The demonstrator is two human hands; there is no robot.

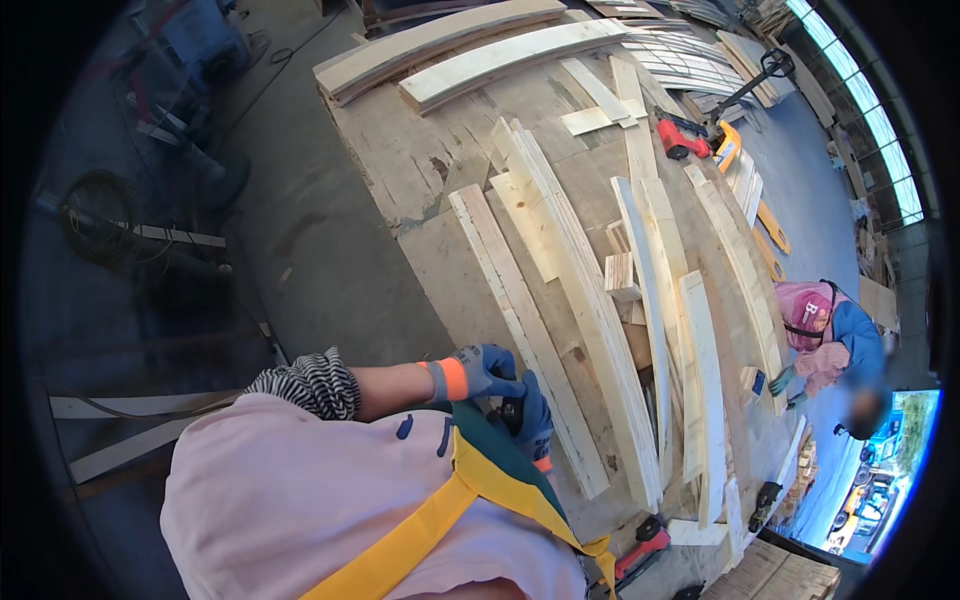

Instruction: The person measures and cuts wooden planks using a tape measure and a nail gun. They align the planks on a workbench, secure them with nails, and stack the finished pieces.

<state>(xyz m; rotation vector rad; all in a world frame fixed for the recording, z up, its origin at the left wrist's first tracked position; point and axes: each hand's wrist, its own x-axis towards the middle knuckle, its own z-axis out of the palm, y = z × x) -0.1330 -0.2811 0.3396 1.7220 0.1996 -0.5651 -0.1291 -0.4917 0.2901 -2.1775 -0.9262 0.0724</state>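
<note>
My left hand point(484, 370), in a blue-grey glove with an orange cuff, is curled close in front of my body. Beside it, my right hand point(533, 415), gloved the same way, is closed around a small dark rounded object point(511, 413). The left fingers bend down against that object; its kind is too small and covered to tell. Both hands are near the edge of a large worktable point(420, 165). Closest to them on the table is a long narrow wooden board point(530, 340). Past that board lies a stack of long pale boards point(590, 320).
A red nail gun point(680, 140) rests at the far side, another red-handled tool point(645, 548) at the near end. Short wood blocks point(621, 275) sit among the boards. Across the table, a person in pink headwear point(812, 315) bends over a board. A coiled hose point(100, 220) hangs at left.
</note>
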